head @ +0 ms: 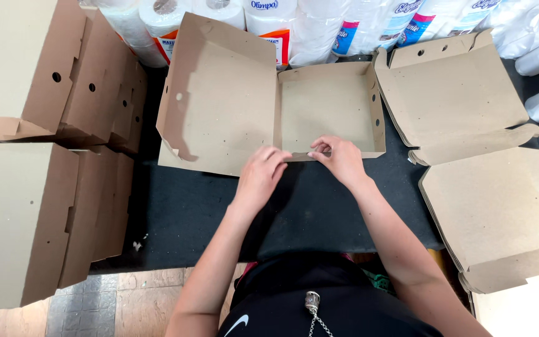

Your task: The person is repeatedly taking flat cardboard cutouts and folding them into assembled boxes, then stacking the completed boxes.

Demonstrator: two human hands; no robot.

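Working at the near wall of a half-folded cardboard box [327, 112], sitting near the middle of the dark tabletop [188, 206], toward its far edge. Left hand [260, 175] lying knuckles-up just at the near left corner of the box tray, fingers curled down onto the card edge. Right hand [339, 159] pinching the near wall flap, thumb and fingers closed together on the thin card. Hands sitting close together, nearly touching, both pressing on that same front edge.

Judging the handling: looking light, thin and fairly stiff in the flat panels, yet bending easily along the scored creases; likely to buckle if squeezed mid-panel, so gripping best along the folded edges and corners, exactly where the fingers are sitting now. Dry, matte surface, probably not slippery.

Pointing: tray opening facing straight up, lid [219, 100] swung open and leaning out toward the left edge of the tabletop, hinge running near to far. Long axis of the opened-out box running left to right across the tabletop.

Flanking it all: flat unfolded box blanks [469, 112] stacked at the right edge, finished folded boxes [45, 187] stacked at the left edge, and wrapped paper rolls [319, 25] lining the far edge.
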